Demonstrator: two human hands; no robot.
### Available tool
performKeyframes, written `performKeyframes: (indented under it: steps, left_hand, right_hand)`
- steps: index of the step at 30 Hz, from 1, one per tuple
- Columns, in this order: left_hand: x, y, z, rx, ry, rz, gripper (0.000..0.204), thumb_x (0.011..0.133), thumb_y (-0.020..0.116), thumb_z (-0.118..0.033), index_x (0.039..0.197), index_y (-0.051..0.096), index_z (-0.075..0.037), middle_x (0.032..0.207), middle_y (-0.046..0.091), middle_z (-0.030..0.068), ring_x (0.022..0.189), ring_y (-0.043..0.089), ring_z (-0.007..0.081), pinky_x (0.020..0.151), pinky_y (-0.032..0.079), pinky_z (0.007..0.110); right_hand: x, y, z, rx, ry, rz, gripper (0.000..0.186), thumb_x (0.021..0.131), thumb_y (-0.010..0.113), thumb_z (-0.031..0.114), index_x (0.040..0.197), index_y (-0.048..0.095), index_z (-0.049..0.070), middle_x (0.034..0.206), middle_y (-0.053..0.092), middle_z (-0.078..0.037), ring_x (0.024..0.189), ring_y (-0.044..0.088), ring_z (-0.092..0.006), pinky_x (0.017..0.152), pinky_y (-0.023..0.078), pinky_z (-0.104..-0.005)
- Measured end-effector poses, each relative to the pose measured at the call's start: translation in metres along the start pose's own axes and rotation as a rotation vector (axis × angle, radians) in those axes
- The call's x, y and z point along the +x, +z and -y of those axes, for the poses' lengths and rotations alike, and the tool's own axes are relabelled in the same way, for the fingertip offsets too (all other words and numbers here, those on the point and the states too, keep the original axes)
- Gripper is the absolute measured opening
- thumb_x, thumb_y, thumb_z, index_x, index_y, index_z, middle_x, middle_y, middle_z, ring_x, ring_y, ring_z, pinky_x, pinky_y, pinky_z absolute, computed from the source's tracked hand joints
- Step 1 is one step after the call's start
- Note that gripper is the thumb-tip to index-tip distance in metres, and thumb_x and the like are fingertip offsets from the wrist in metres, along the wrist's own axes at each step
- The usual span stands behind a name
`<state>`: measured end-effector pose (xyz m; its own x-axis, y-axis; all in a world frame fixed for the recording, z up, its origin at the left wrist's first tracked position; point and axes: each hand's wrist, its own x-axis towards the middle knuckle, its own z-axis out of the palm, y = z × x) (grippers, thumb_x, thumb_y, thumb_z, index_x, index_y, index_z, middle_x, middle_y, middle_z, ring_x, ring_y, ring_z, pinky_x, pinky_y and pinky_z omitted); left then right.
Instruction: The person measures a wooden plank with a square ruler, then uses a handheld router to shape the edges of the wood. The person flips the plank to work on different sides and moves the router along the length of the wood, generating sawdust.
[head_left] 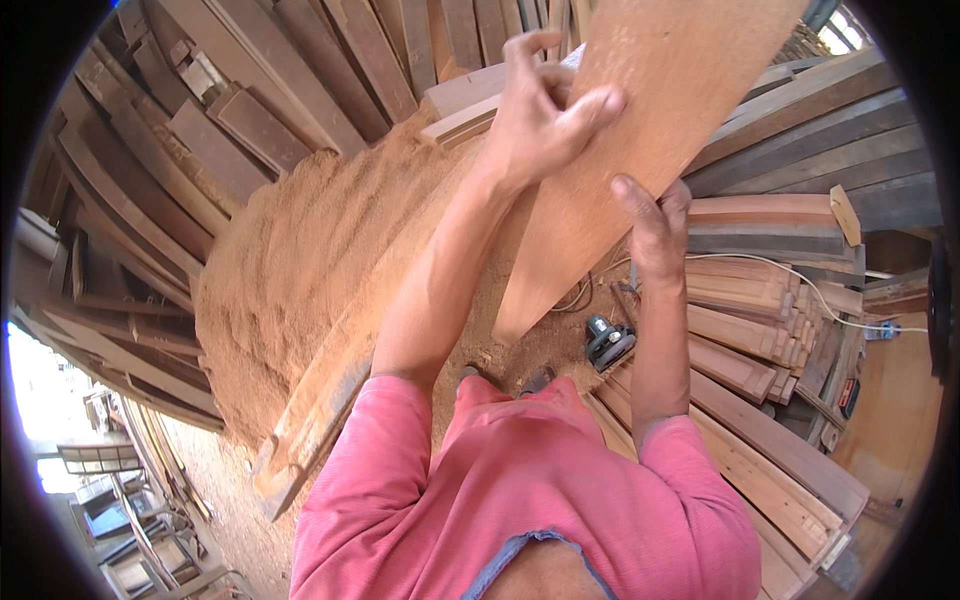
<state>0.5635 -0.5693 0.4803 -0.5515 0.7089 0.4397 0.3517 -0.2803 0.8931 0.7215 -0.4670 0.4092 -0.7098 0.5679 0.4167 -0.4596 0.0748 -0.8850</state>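
Observation:
A long, wide wooden board (pixel 640 110) slants up in front of me, its narrow lower end hanging above the sawdust floor. My left hand (pixel 550 115) is at the board's left edge, thumb on its face and the other fingers curled near the edge. On the right edge, my right hand (pixel 657 222) grips the board with the thumb on the near face; its other fingers are mostly behind the wood. Below the right hand, a dark green power tool (pixel 607 342) stands near a stack of planks.
A big heap of sawdust (pixel 290 250) lies to the left, with a thick timber beam (pixel 330 410) along it. Planks lean along the back (pixel 370 60). Stacked boards (pixel 760 430) fill the right side, crossed by a pale cable (pixel 790 268). Chairs (pixel 140 570) stand at the lower left.

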Motion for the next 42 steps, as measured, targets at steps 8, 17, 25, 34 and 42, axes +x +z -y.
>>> performKeyframes:
  steps: [8,17,25,34,42]
  left_hand:
    - [-0.186,-0.004,0.181,-0.014,-0.449,0.172,0.111,0.083,0.081,-0.056,0.162,0.018,-0.011,0.148,0.048,0.0261,0.141,0.047,0.0392,0.118,0.038,0.053]
    - [-0.246,0.097,0.237,-0.039,-0.272,0.146,0.079,0.085,0.064,-0.078,0.11,0.061,-0.004,0.093,0.059,0.0076,0.091,0.057,0.0177,0.081,0.049,0.036]
    - [-0.262,0.093,0.152,0.101,-0.201,0.283,0.073,0.088,0.057,-0.075,0.092,0.057,-0.002,0.072,0.055,0.015,0.069,0.061,0.0241,0.063,0.047,0.042]
    - [-0.351,0.039,0.127,0.335,-0.383,0.257,0.077,0.089,0.047,-0.077,0.099,0.066,-0.003,0.082,0.066,0.0265,0.082,0.068,0.0487,0.07,0.051,0.052]
    - [-0.393,0.003,0.144,0.615,-0.703,0.124,0.069,0.094,0.05,-0.07,0.095,0.072,-0.004,0.081,0.071,0.0229,0.087,0.072,0.0448,0.077,0.054,0.052]
  right_hand:
    - [-0.033,-0.056,0.012,0.002,-0.062,-0.127,0.046,0.097,0.071,0.019,0.133,0.057,-0.004,0.128,0.062,-0.009,0.117,0.056,-0.0174,0.102,0.045,-0.0353]
    - [-0.118,-0.062,0.049,-0.047,-0.152,-0.417,0.069,0.098,0.071,0.028,0.147,0.04,-0.01,0.144,0.052,-0.019,0.131,0.052,-0.0242,0.111,0.042,-0.0405]
    - [-0.136,-0.056,0.11,-0.024,-0.227,-0.485,0.073,0.097,0.073,0.035,0.144,0.042,-0.011,0.137,0.056,-0.018,0.125,0.055,-0.0238,0.106,0.045,-0.0399]
    - [-0.161,-0.032,0.065,0.193,-0.012,-0.506,0.068,0.097,0.076,0.037,0.138,0.052,-0.011,0.127,0.063,-0.014,0.115,0.059,-0.0178,0.099,0.048,-0.0355]
    - [-0.147,-0.051,-0.105,0.351,0.4,-0.441,0.053,0.097,0.075,0.032,0.134,0.06,-0.001,0.125,0.066,-0.008,0.115,0.063,-0.0191,0.103,0.051,-0.0391]
